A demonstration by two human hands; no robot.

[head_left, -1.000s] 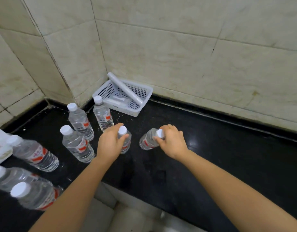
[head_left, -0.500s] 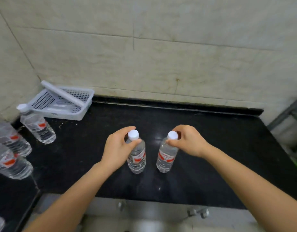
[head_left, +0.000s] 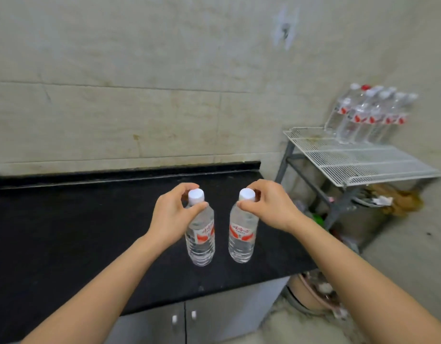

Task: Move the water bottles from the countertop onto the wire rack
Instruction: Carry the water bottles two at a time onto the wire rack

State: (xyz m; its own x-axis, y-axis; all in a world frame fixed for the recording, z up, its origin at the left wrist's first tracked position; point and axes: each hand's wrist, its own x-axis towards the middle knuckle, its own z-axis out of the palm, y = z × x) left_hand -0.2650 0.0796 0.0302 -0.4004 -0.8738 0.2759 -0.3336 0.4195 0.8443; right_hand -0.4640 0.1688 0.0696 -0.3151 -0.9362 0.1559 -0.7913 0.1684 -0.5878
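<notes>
Two clear water bottles held upright side by side, slightly apart, over the near right part of the black worktop [head_left: 65, 244]. Left bottle [head_left: 201, 234] with white cap and red-and-white label, gripped at the neck by the left hand [head_left: 171, 219], fingers [head_left: 187, 188] curled round the far side of the cap and thumb pressed across the near side of the shoulder. Right bottle [head_left: 242, 235], same cap and label, pinched just under the cap by the right hand [head_left: 271, 207], fingers [head_left: 258, 187] bent over the far side, thumb on the near side. Cannot tell whether the bottle bases touch the worktop or hang just above it. Both bare forearms reaching in from the near edge. Further right, beyond the end of the worktop, a white wire rack [head_left: 358, 162] on grey metal legs, well apart from the held bottles. At the far right corner of the rack top, a cluster of standing bottles [head_left: 368, 115] of the same kind, mostly white caps, one red. Clutter under the rack, blurred, not identifiable. Below the worktop, grey cabinet doors [head_left: 189, 319] with small white handles. Behind everything, a beige tiled wall [head_left: 140, 83] with a small fixture [head_left: 285, 27] high up, too blurred to make out.
</notes>
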